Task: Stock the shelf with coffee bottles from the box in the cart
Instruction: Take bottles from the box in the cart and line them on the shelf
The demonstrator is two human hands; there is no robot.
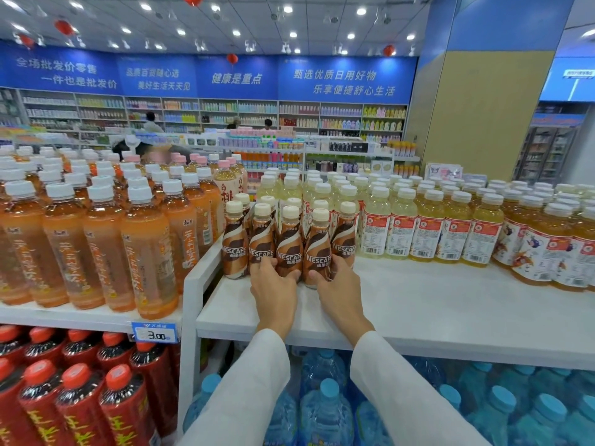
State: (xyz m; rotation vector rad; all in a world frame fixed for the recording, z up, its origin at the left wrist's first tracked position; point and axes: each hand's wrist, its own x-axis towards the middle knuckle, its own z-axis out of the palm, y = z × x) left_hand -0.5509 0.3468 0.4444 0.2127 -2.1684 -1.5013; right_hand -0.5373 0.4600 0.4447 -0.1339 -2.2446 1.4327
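Several brown Nescafe coffee bottles [234, 244] with cream caps stand in a cluster at the left end of the white shelf [418, 304]. My left hand [273, 281] grips the base of one front coffee bottle [288, 243]. My right hand [338, 280] grips the base of the neighbouring front coffee bottle [318, 246]. Both bottles stand upright on the shelf. The box and the cart are out of view.
Orange tea bottles [96, 239] fill the shelf to the left, behind a white divider [201, 272]. Yellow drink bottles [450, 226] line the back right. Red bottles [80, 391] and blue water jugs [325, 410] sit below. People stand in far aisles.
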